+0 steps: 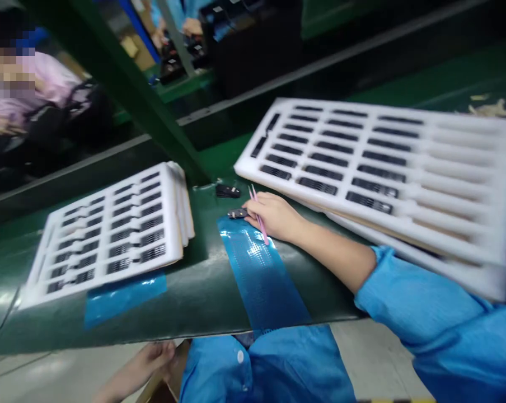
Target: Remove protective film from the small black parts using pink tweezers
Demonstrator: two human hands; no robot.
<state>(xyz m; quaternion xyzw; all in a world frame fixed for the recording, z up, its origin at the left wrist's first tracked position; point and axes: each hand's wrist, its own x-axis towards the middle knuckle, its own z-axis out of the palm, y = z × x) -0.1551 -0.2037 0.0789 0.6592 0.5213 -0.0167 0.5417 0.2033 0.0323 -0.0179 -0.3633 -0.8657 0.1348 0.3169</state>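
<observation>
My right hand (273, 215) rests on the green belt, fingers closed round pink tweezers (258, 215). Its fingertips touch a small dark part (237, 213) at the top of a blue tape strip (261, 274). A second small dark part (228, 191) lies just beyond it. My left hand (146, 364) is low, below the belt's front edge, fingers curled on the edge of a brown, cardboard-like thing (169, 378).
A white foam tray (110, 232) of dark parts lies on the left, over a blue tape patch (125, 296). A larger stack of white trays (383, 168) sits on the right. A green post (131, 89) rises behind. Another person (30, 95) sits at far left.
</observation>
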